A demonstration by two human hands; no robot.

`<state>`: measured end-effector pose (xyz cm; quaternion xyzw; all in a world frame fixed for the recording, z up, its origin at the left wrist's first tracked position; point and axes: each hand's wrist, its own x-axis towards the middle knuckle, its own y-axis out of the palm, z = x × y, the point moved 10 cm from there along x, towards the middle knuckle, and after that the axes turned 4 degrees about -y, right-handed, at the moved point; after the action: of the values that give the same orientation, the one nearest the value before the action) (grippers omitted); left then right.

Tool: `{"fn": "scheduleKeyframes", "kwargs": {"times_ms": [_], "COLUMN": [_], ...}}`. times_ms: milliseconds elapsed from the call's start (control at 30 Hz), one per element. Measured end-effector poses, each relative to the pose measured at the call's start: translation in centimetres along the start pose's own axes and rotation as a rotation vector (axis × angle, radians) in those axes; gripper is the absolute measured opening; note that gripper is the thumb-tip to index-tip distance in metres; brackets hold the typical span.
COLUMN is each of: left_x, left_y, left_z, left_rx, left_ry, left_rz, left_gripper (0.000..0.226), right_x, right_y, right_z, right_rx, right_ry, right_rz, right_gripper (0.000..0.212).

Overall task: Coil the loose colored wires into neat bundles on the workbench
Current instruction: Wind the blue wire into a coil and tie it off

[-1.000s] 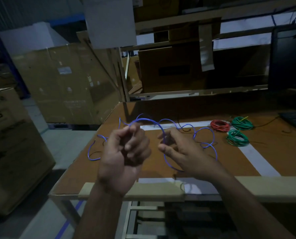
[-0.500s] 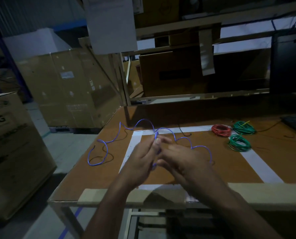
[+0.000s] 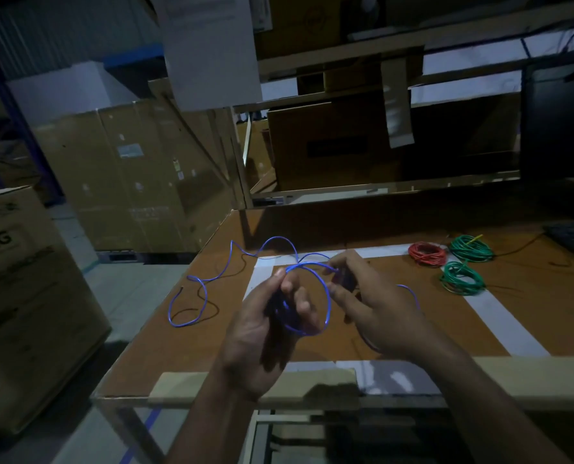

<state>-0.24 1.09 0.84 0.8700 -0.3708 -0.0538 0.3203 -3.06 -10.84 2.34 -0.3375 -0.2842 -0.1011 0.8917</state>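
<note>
Blue wire (image 3: pixel 192 298) tail is trailing near the workbench (image 3: pixel 530 316) left edge. Left hand (image 3: pixel 265 329) is gripping its coiled loops above the front edge; right hand (image 3: pixel 372 306) is pinching the strand. Red coil (image 3: pixel 427 253) and green coils (image 3: pixel 463 283) are sitting farther right.

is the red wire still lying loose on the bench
No, the red wire sits already wound into a coil on the bench, beside two green coils.
</note>
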Motion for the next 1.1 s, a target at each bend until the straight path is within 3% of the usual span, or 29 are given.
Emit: {"fn": "scheduleKeyframes", "kwargs": {"times_ms": [100, 167, 267, 367, 467, 567, 667, 800, 867, 967, 1100], "left_x": [-0.4, -0.2, 0.5, 1.0, 1.2, 1.3, 1.7, 2.3, 2.1, 1.6, 0.9], "left_y": [-0.1, -1.0, -1.5, -3.2, -3.6, -3.5, -3.2, -2.2, -2.1, -1.2, -0.2], "left_z": [-1.1, -1.9, -3.5, -4.9, -5.9, -6.5, -5.8, -3.1, -2.1, -1.0, -0.2], "left_rx": [-0.152, -0.295, -0.589, -0.597, -0.591, -0.441, 0.030, 0.612, 0.795, 0.718, 0.335], "left_ry": [0.056, 0.095, 0.088, 0.132, 0.224, 0.336, 0.389, 0.348, 0.310, 0.226, -0.017], "left_rz": [-0.031, -0.057, 0.095, 0.068, -0.011, -0.056, -0.162, -0.090, -0.109, -0.036, 0.090], "left_gripper": [0.042, 0.050, 0.037, 0.029, 0.019, 0.032, 0.033, 0.031, 0.033, 0.036, 0.038], "right_x": [-1.3, -1.9, -2.6, -3.4, -3.9, -3.8, -3.7, -2.2, -1.4, -0.1, 1.5], "right_y": [1.1, 0.8, 0.1, 0.2, 0.5, 1.9, 2.6, 0.3, -0.8, -2.9, -3.3], "right_z": [-0.3, -0.4, -1.1, -1.0, -0.1, 1.3, 3.1, 4.4, 4.6, 4.2, 3.1], "right_rx": [0.009, -0.058, -0.238, -0.290, -0.287, -0.313, -0.264, -0.177, -0.151, -0.061, -0.068], "right_ry": [0.009, -0.026, -0.060, -0.109, -0.173, -0.216, -0.258, -0.233, -0.221, -0.150, -0.095], "right_rz": [0.130, 0.083, 0.003, 0.004, 0.003, 0.099, 0.139, -0.011, -0.104, -0.241, -0.238], "right_gripper": [0.021, 0.009, 0.028, 0.042, 0.038, 0.029, 0.027, 0.014, 0.013, 0.009, 0.031]}}
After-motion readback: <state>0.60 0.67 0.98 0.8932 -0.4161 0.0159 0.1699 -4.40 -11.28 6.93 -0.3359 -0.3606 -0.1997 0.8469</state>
